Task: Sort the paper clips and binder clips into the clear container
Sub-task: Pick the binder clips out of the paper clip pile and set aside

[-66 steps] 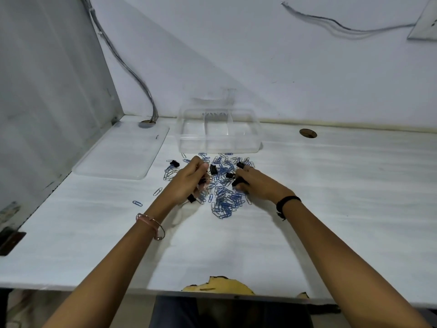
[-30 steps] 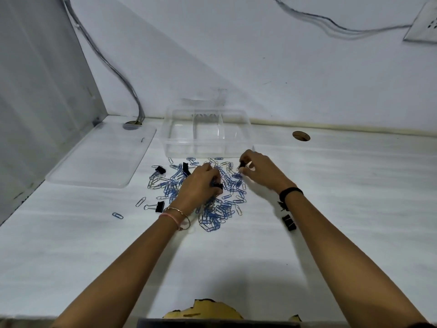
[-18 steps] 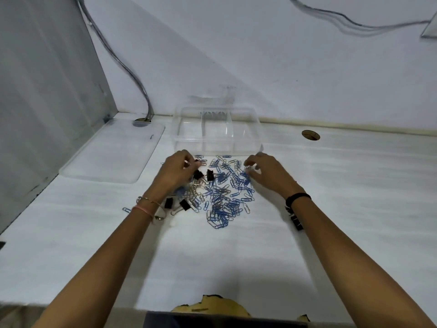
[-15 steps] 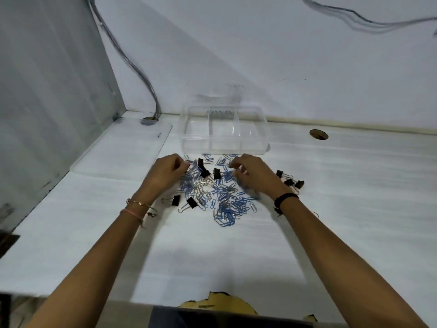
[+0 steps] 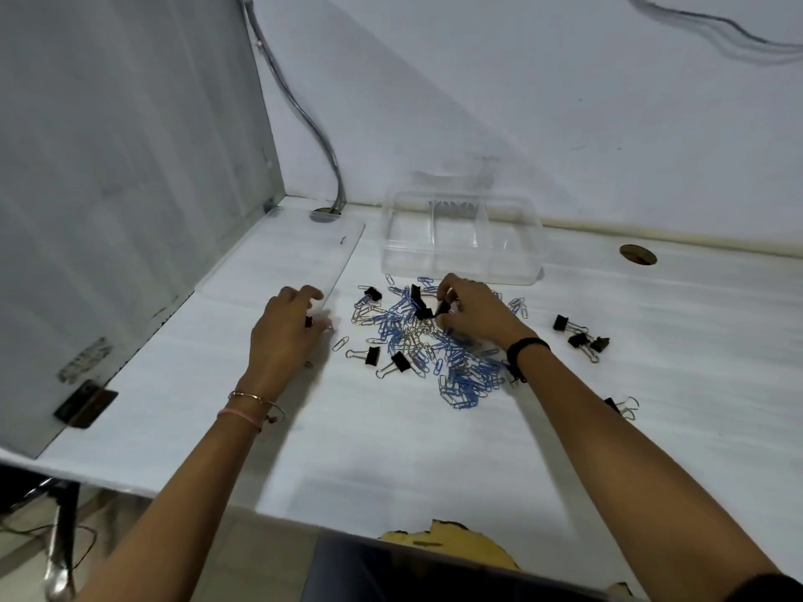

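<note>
Embossed lettering on the clear container [image 5: 461,236] is unreadable. Blue and silver paper clips [image 5: 439,345] lie heaped just before it. Right hand [image 5: 476,315] pinches a black binder clip [image 5: 442,307]; left hand [image 5: 284,330] curls half-open, its contents unclear.

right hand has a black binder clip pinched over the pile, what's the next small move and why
Probably carry that binder clip forward and drop it into a compartment of the clear container. The right hand already pinches it just in front of the container, whose compartments look empty, while the other binder clips and paper clips lie loose on the table. The left hand seems to hold something small and dark too.
</note>
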